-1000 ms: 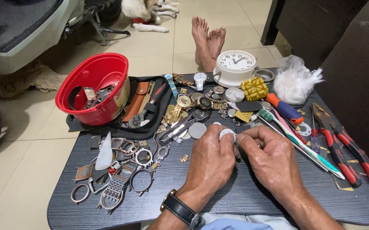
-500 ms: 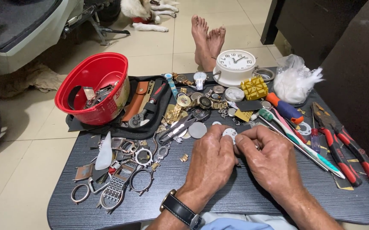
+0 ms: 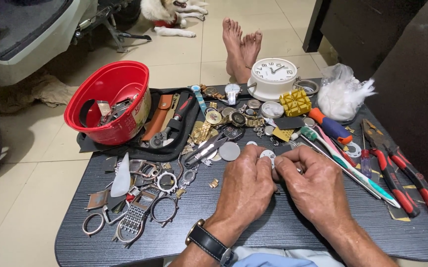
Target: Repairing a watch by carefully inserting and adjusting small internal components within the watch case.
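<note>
Watch case [image 3: 268,155] — small, round, silvery, pinched between the fingertips of both hands just above the dark table [image 3: 283,227], near its middle. Left hand [image 3: 246,185], black wristwatch [image 3: 211,244] strapped to its wrist, curled around the case from the left, thumb and forefinger closed on its edge. Right hand [image 3: 315,185] closed in from the other side, fingertips pressed against the same small piece; whether something thin sits between those fingers — cannot tell. Knuckles of the two hands touching. Just beyond the fingers, a loose grey disc [image 3: 229,151] and a pair of tweezers [image 3: 201,151] flat on the table. Farther left, a scatter of metal rings and bracelet parts [image 3: 140,198] beside a pale blade-shaped piece [image 3: 121,177]. At the far left corner, a red bowl [image 3: 110,101] with straps and bits inside, set on a black pouch [image 3: 167,123] with a brown strap and tools on it. Along the far edge, a white alarm clock [image 3: 273,76], a yellow block [image 3: 295,102] and a crumpled clear plastic bag [image 3: 345,91]. To the right of the hands, a screwdriver with an orange and blue handle [image 3: 330,126], a toothbrush [image 3: 347,160] and red-handled pliers [image 3: 401,168], well apart from the fingers. Beyond the table, on the tiled floor, two bare feet [image 3: 242,47] of another person and a white dog [image 3: 167,12] lying down.
</note>
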